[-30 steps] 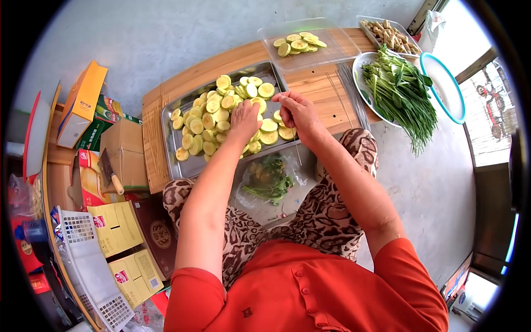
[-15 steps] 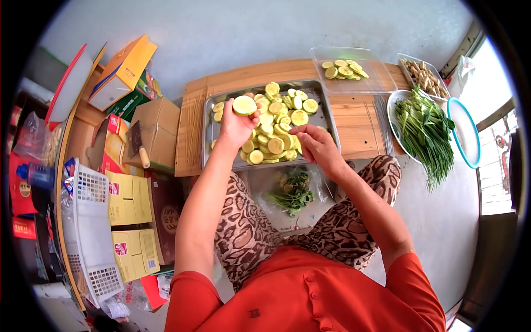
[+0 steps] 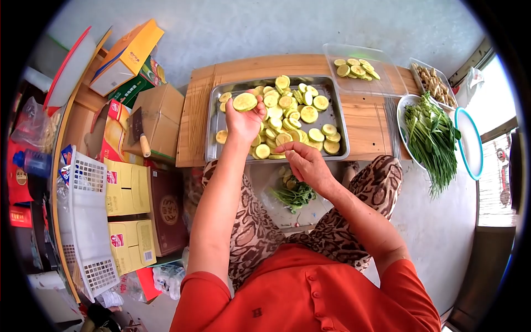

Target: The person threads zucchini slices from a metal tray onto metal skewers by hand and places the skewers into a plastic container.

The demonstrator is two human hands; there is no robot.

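Note:
My left hand point(image 3: 244, 123) is raised over the left part of a metal tray point(image 3: 212, 138), its fingers closed round a pale green zucchini slice point(image 3: 244, 102). Whether more slices are stacked under it I cannot tell. At the tray's front edge is my right hand point(image 3: 307, 165), thumb and forefinger pinched together; anything between them is too small to make out. Many round zucchini slices point(image 3: 309, 114) lie heaped in the tray, with a few loose ones near its right side.
Thin sticks point(image 3: 200, 124) lie left of the tray, and thin metal-looking rods point(image 3: 391, 124) to its right. Behind are a clear plastic box point(image 3: 387, 83) with slices and a leafy-greens bowl point(image 3: 404, 126). A cleaver point(image 3: 141, 135) rests by the cardboard boxes point(image 3: 166, 122) at left.
My right hand has moved left and toward me, uncovering slices at the tray's right front. The slice in my left hand is tilted more. The view has shifted slightly.

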